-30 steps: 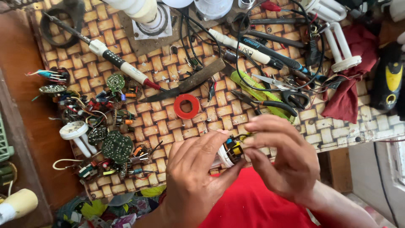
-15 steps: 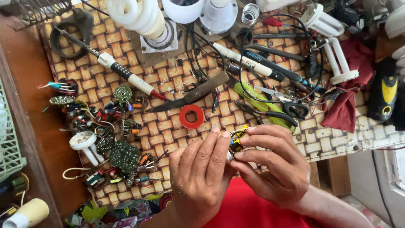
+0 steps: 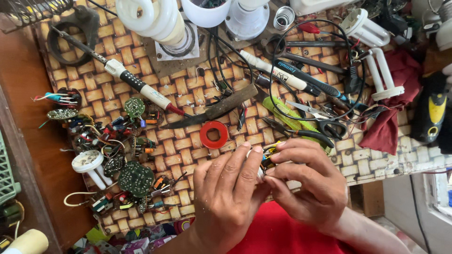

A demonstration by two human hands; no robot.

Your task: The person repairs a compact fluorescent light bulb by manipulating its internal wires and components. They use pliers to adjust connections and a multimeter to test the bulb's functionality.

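Note:
Both of my hands meet over the near edge of a woven brown-and-cream mat (image 3: 188, 141). My left hand (image 3: 226, 197) and my right hand (image 3: 308, 183) together pinch a small circuit part (image 3: 267, 157) with a white base and yellow, blue and black components; most of it is hidden by my fingers. A red tape roll (image 3: 213, 134) lies flat on the mat just beyond my left fingertips. A dark knife (image 3: 221, 108) lies above it.
Round green circuit boards (image 3: 135, 178) and loose components crowd the mat's left side. A soldering iron (image 3: 136, 87), scissors (image 3: 325, 123), pliers, white lamp bases (image 3: 247, 19), spiral bulbs (image 3: 153, 16) and black wires lie farther back. A red cloth (image 3: 391, 117) sits right.
The view has shifted, so the mat and tools sit lower in the frame. My hands stay together on the small part, fingers turning slightly around it.

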